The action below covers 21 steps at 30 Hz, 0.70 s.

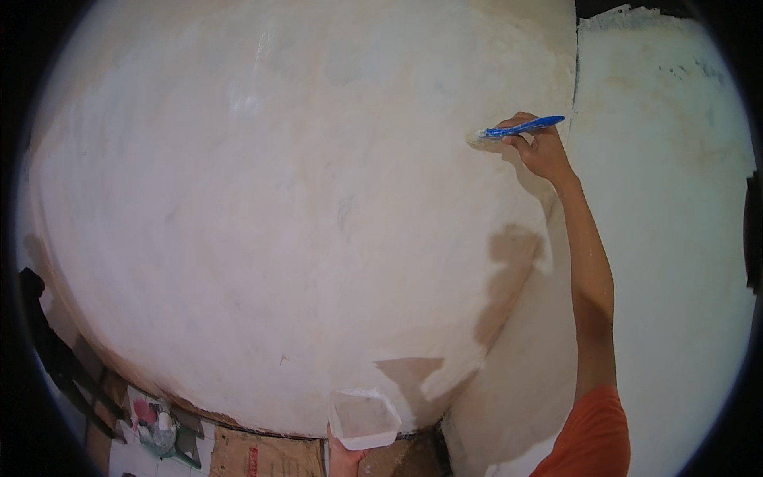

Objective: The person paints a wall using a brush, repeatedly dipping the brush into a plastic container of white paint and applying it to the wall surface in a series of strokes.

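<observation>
My right hand (543, 151) is raised to the upper right, its fingers closed round the blue handle of a paintbrush (524, 127). The pale bristles of the brush press against the whitish, patchily coated wall (302, 199). Low in the picture, my left hand (343, 457) holds a white, square-rimmed plastic container (366, 417) from below and the side. What lies in the container is hard to make out; its inside looks pale.
A second pale wall (660, 238) meets the first at a corner on the right. Brown cardboard or paper sheeting (266, 455) covers floor by the wall's foot. At the lower left are a dark-legged piece of furniture (63, 358) and a stool (171, 445) bearing a plastic bag.
</observation>
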Tool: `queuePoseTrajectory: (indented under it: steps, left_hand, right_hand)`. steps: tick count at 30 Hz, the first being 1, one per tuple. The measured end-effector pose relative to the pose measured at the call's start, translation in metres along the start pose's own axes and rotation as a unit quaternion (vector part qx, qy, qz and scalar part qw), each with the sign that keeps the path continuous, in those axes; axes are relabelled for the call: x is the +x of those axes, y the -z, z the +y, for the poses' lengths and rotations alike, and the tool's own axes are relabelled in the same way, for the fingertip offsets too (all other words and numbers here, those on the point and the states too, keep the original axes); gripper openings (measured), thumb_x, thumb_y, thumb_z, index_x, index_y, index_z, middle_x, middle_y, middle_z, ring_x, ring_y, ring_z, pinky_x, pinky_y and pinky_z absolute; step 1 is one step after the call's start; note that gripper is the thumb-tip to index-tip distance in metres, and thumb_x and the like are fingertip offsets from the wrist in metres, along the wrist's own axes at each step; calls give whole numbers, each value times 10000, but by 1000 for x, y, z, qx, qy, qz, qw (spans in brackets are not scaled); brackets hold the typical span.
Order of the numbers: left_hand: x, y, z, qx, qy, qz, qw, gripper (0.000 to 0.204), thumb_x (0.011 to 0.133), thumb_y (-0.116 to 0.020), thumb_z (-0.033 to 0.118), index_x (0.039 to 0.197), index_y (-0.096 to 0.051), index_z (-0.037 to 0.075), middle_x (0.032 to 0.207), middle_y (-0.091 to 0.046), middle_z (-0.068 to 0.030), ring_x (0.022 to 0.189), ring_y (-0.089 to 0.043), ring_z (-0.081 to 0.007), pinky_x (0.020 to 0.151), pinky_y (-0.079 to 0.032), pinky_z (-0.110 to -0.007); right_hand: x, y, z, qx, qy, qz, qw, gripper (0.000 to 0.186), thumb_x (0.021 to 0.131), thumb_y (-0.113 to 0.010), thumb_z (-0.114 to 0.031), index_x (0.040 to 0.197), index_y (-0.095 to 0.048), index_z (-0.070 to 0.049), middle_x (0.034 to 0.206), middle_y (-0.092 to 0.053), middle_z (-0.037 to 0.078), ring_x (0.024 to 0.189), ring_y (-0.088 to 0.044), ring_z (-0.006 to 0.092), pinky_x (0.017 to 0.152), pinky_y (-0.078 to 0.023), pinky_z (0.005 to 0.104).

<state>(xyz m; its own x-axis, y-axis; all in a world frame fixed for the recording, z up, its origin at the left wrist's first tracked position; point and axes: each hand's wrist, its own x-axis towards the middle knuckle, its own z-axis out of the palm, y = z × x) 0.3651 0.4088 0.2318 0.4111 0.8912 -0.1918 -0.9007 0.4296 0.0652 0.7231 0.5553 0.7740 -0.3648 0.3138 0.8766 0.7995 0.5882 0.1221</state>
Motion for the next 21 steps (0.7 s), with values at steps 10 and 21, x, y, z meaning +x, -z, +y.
queuePoseTrajectory:
  steps: [10, 21]
  left_hand:
    - [18, 17, -7, 27, -29, 60, 997, 574, 894, -443, 507, 1278, -545, 92, 1215, -614, -131, 1073, -612, -362, 856, -537, -545]
    - [52, 12, -23, 38, -22, 44, 998, 568, 900, -441, 504, 1278, -545, 93, 1218, -612, -131, 1077, -609, -358, 865, -533, -541]
  right_hand:
    - [159, 63, 58, -165, 8, 246, 955, 396, 838, -673, -368, 974, -708, 3, 962, -702, 169, 916, -656, 316, 824, -493, 382]
    - [37, 22, 22, -77, 27, 104, 991, 201, 812, -687, -185, 968, -712, -59, 986, -692, 134, 944, -629, 303, 875, -475, 367]
